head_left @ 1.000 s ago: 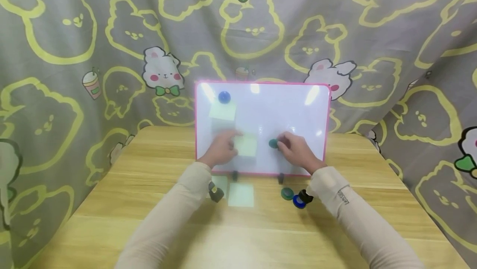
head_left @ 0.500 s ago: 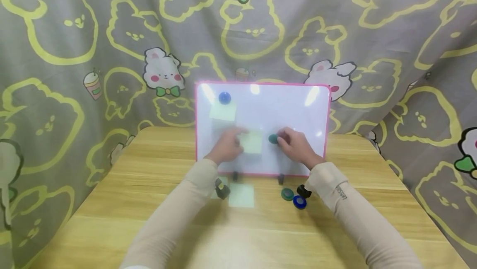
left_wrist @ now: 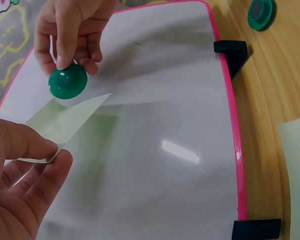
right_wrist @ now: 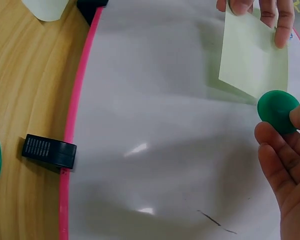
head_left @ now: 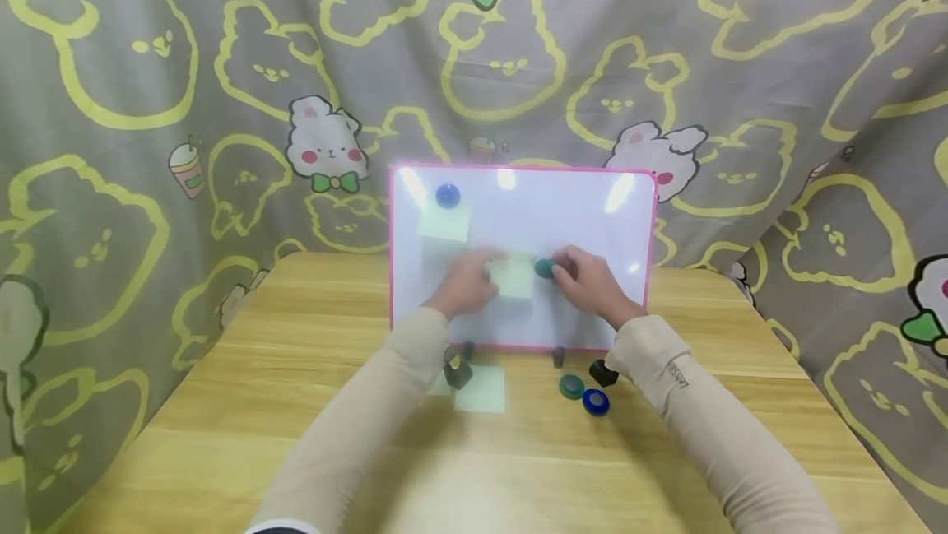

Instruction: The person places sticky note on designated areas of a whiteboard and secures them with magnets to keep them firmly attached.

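Observation:
My left hand (head_left: 471, 280) pinches a pale green sticky note (left_wrist: 62, 122) by its edge between thumb and fingers, in front of the whiteboard (head_left: 578, 213). In the left wrist view the note tilts away from the board and casts a shadow on it. My right hand (head_left: 591, 283) holds a round green magnet (right_wrist: 278, 111) between thumb and fingertips, right beside the note's far corner. At the board's upper left, a blue magnet (head_left: 448, 196) sits at the top of another pale note (head_left: 444, 223).
The pink-framed board stands on small black feet (head_left: 559, 357) on a wooden table (head_left: 296, 336). Before it lie a pale note (head_left: 480, 390), a green magnet (head_left: 571, 387) and a blue magnet (head_left: 596, 401). A patterned curtain (head_left: 400, 48) hangs behind.
My left hand has moved right and slightly up with the sticky note, closing on the green magnet. My right hand has risen a little, still holding the magnet.

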